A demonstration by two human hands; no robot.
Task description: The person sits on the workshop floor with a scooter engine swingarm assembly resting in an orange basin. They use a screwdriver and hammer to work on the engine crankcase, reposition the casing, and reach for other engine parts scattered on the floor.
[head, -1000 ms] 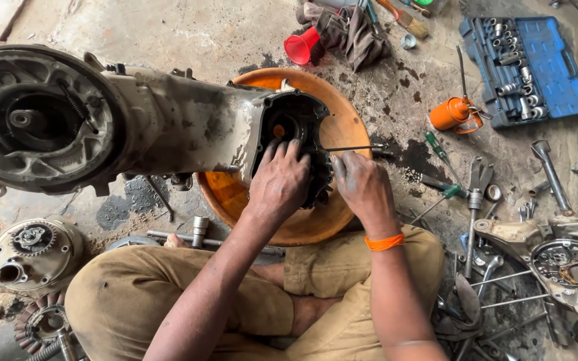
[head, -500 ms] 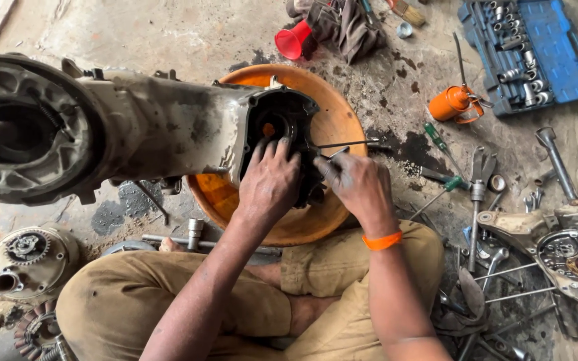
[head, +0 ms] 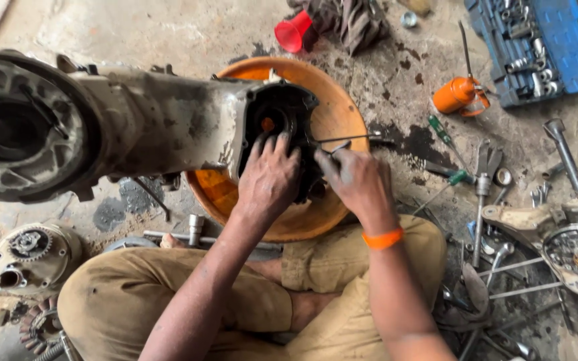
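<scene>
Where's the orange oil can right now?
In the head view, the orange oil can stands on the stained floor upper right, just left of the blue socket tray, above the green-handled screwdriver.

A: What can't you make out?
B: The left hand [head: 269, 177] covers the lower part of the engine case [head: 168, 127] opening.

A: Cut off?
B: The case at the left edge, the blue toolbox [head: 543, 50] at the upper right.

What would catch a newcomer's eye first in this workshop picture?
A big, grimy grey metal engine casing stretches across the left, its open end over a round orange basin at centre. Both hands work there: left hand on the opening, right hand holding a thin metal rod. A blue socket-tool case lies top right.
</scene>
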